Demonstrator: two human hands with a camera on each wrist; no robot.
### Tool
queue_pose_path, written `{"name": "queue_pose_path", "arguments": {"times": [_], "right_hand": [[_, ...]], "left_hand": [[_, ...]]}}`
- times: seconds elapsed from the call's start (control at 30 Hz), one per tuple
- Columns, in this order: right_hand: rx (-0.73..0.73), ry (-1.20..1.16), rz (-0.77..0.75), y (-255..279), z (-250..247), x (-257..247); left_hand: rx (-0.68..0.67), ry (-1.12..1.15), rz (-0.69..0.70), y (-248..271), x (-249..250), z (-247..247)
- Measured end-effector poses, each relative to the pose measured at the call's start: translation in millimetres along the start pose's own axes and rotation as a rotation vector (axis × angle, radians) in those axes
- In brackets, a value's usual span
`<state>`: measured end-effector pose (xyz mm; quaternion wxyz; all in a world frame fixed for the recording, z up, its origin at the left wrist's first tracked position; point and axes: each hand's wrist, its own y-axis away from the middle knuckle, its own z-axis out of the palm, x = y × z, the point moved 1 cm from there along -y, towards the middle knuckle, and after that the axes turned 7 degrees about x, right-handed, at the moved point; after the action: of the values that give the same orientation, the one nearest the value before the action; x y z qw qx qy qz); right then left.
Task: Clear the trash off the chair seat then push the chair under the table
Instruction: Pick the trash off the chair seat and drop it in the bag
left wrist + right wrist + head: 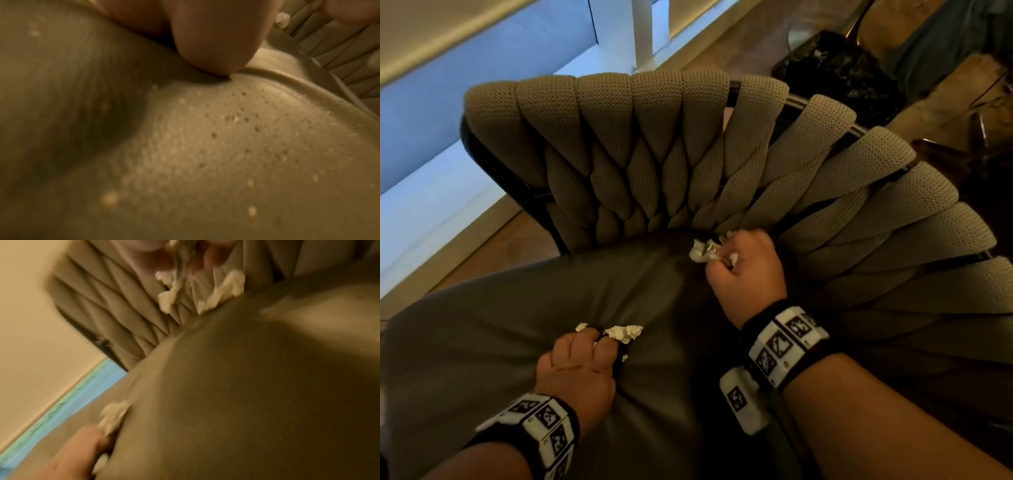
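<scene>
A chair with a dark grey cushioned seat (524,325) and a woven tan backrest (640,150) fills the head view. My left hand (585,356) presses down on the middle of the seat, fingers curled round a crumpled white paper scrap (625,333). My right hand (739,263) is at the back of the seat by the backrest, fist closed on crumpled white paper (702,251). The right wrist view shows that paper (224,287) blurred between my fingers, and the left hand's scrap (113,413) lower down. Small crumbs (232,118) speckle the seat in the left wrist view.
A white table leg (642,34) and pale table underside stand beyond the backrest. A dark bag (839,72) lies on the wooden floor at the upper right. Floor shows left of the chair.
</scene>
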<state>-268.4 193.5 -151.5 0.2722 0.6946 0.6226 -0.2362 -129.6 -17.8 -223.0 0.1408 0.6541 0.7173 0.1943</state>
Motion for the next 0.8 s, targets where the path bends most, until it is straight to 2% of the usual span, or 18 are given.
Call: {"name": "queue_pose_path", "arguments": {"times": [0.07, 0.23, 0.33, 0.47, 0.57, 0.63, 0.7, 0.8], "right_hand": [[0.008, 0.055, 0.043, -12, 4, 4], [-0.158, 0.248, 0.041, -13, 29, 15], [-0.125, 0.388, 0.045, -17, 43, 15], [-0.128, 0.350, 0.044, -13, 38, 15], [-0.099, 0.301, -0.017, -2, 35, 12], [-0.197, 0.347, -0.049, 15, 39, 6], [-0.296, 0.409, -0.003, 31, 45, -6], [-0.493, 0.525, -0.025, 54, 58, -44]], "left_hand": [[0.035, 0.007, 0.018, 1, 0, 1], [0.130, 0.071, 0.061, 2, -2, 16], [0.111, 0.089, 0.064, -3, -2, 19], [0.161, 0.096, 0.067, -4, -4, 21], [0.178, 0.067, 0.110, -2, -4, 18], [0.179, 0.078, 0.116, 0, -6, 17], [0.204, 0.115, 0.113, 1, -6, 12], [0.182, 0.281, 0.093, 11, -12, -8]]}}
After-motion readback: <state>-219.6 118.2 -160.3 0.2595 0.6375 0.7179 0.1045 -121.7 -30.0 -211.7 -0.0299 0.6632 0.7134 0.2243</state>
